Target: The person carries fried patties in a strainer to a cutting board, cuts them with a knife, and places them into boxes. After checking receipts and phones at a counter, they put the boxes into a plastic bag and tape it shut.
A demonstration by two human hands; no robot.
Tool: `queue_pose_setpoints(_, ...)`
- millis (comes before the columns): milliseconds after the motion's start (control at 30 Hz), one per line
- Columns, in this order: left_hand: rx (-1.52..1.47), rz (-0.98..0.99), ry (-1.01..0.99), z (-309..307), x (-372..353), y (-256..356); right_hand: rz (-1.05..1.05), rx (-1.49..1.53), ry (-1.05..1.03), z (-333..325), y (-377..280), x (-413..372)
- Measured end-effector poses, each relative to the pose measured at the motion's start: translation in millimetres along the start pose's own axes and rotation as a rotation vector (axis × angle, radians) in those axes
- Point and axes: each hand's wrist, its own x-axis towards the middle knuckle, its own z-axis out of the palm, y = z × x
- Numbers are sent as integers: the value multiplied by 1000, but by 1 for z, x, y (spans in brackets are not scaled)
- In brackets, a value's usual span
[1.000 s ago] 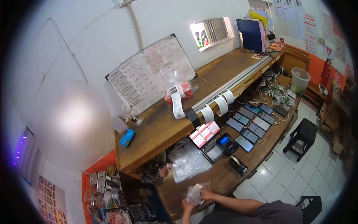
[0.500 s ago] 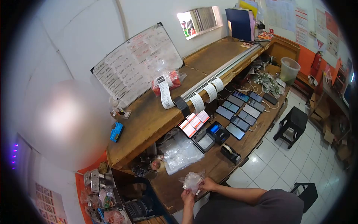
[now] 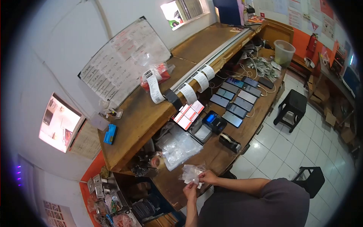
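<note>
Crumpled clear plastic bag (image 3: 191,174), small: held off the surface above the near edge of the brown wooden tabletop (image 3: 217,159), at 6 o'clock in the head view.

Left hand (image 3: 190,191): grip clenched on the bag's lower edge, pinching from 6 o'clock. Right hand (image 3: 207,177): grip clenched on the bag's side from 3 o'clock. Both grips hold the one bag, and neither hand touches the tabletop. Contents of the bag: cannot tell, too small and glossy.

Surroundings:
- A loose pile of clear plastic bags (image 3: 179,147) lies on the tabletop at 11 o'clock from the hands, near but apart.
- A black tape dispenser (image 3: 229,142) sits at 1 o'clock, near the front edge.
- Beyond it is a small black printer with a blue panel (image 3: 214,122), then a fan of red-and-white cards (image 3: 188,112).
- Rows of dark flat smartphones (image 3: 236,100) run on toward 1 o'clock.
- A white board with handwritten rows (image 3: 123,62) leans on the wall at 11 o'clock, on the raised shelf.
- A black square stool (image 3: 290,109) stands on the tiled floor at 2 o'clock.

Progress, judged: one bag is up and in hand, separate from the pile. No sealing, labelling or setting down of it shows, and the tape dispenser is untouched. The handling looks early to middle, with the pile left on the tabletop.
</note>
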Motion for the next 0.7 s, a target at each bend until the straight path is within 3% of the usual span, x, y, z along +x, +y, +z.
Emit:
queue_pose_setpoints(67, 100, 15, 24, 7, -2, 14, -67, -51, -6, -1, -1, 3)
queue_pose_setpoints(100, 70, 17, 64, 11, -4, 18, -242, -207, -2, -1, 8, 8)
queue_pose_setpoints(200, 69, 7, -12, 11, -5, 25, -273, -381, -65, 0, -8, 2)
queue_pose_setpoints(233, 138, 37, -12, 16, -8, 29, -318, -435, 55, 5, -10, -1)
queue_pose_setpoints(267, 133, 28, -16, 21, -13, 34, -309, -440, 59, 5, -3, 2)
queue_pose_setpoints(333, 100, 68, 12, 30, -17, 40, -108, -205, -134, 6, 3, 8)
queue_pose_setpoints(367, -58, 47, 70, 30, -9, 35, -175, -347, -111, 10, 5, 4)
queue_pose_setpoints(400, -61, 41, 66, 29, -4, 32, -169, -349, -106, 10, 6, 2)
queue_pose_setpoints(467, 43, -29, 241, 29, -2, 34, -213, -415, -116, 12, -8, -14)
queue_pose_setpoints(700, -72, 73, 269, 33, 3, 6, -208, -495, -207, -15, -17, -7)
